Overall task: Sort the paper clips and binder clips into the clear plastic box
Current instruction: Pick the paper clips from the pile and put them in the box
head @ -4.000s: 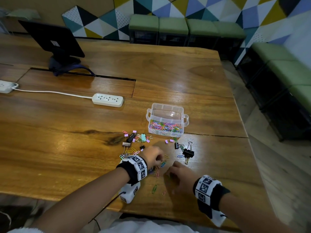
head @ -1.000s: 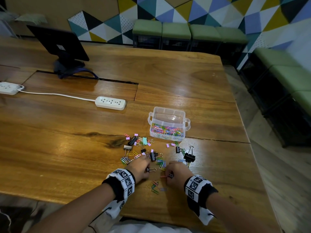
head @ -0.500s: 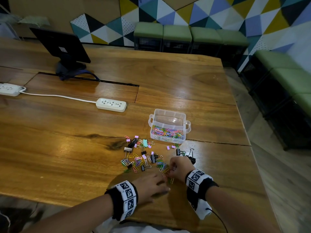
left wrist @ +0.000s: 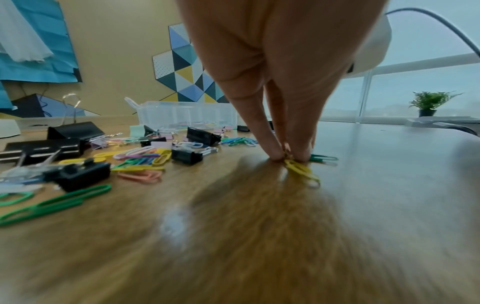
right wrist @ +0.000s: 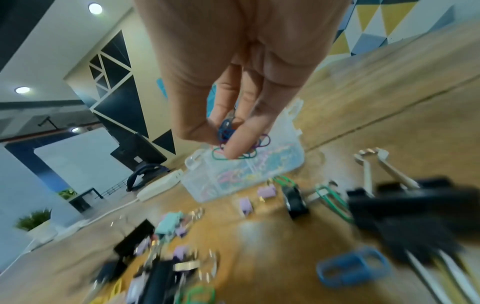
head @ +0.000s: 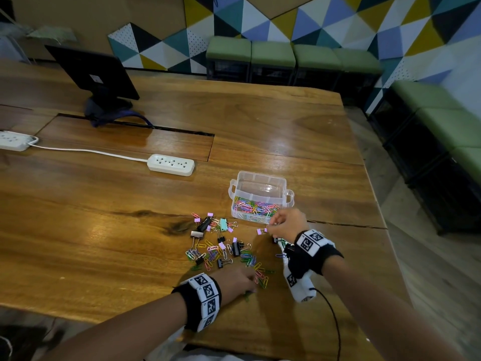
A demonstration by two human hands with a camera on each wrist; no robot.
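Our left hand [head: 235,284] pinches fingertips [left wrist: 275,156] down low; our right hand [head: 286,224], raised ahead, pinches too.

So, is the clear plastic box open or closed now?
Open. The box shows no lid in the head view, and coloured paper clips lie exposed in its near compartment; the far compartments look empty.

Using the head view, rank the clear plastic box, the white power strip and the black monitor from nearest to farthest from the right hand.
From the right hand:
1. Clear plastic box, just beyond its fingers.
2. White power strip, farther off to the left.
3. Black monitor, far back at the left.
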